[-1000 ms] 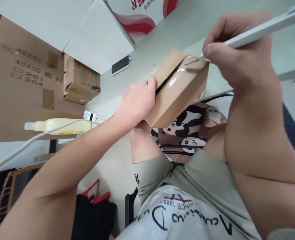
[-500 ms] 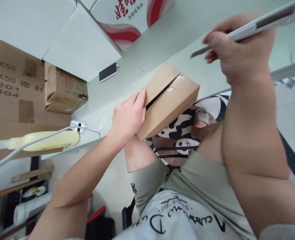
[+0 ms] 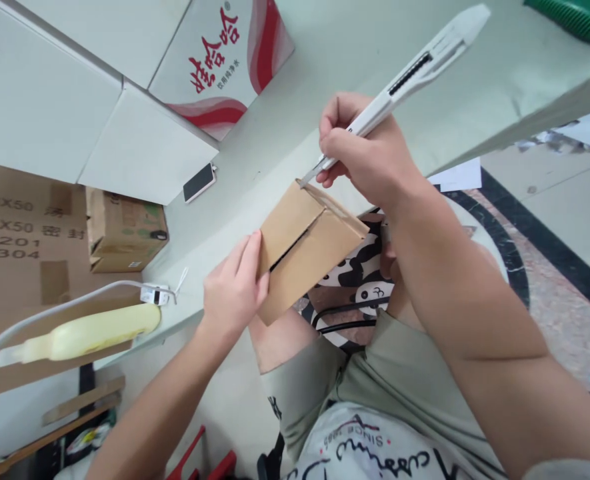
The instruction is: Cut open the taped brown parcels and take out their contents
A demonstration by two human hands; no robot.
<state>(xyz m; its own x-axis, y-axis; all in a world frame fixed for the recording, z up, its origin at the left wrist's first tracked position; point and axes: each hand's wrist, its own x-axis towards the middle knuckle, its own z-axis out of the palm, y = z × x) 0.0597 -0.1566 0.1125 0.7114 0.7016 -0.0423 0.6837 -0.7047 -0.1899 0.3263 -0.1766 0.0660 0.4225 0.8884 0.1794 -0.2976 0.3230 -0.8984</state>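
A small brown cardboard box (image 3: 319,250) is held tilted at the table's front edge, over my lap. A dark slit runs between its two top flaps. My left hand (image 3: 235,283) grips the near left end, fingers over the top. In my right hand (image 3: 362,150) is a white utility knife (image 3: 405,83), held like a pen with its blade out. The blade tip meets the box's far upper corner, at the edge of the end face. Whether it has gone into the cardboard I cannot tell.
On the pale table (image 3: 255,193) lies a phone (image 3: 199,183) beside white cartons (image 3: 145,147) and a red-and-white carton (image 3: 225,60). To the left are another cardboard box (image 3: 125,230), a yellow bottle (image 3: 95,331) and a white cable (image 3: 75,301). A green object (image 3: 579,17) shows top right.
My right hand has brought the knife down and left, from above the table to the box's far corner. The box's far end has turned more into view. My left hand still holds it.
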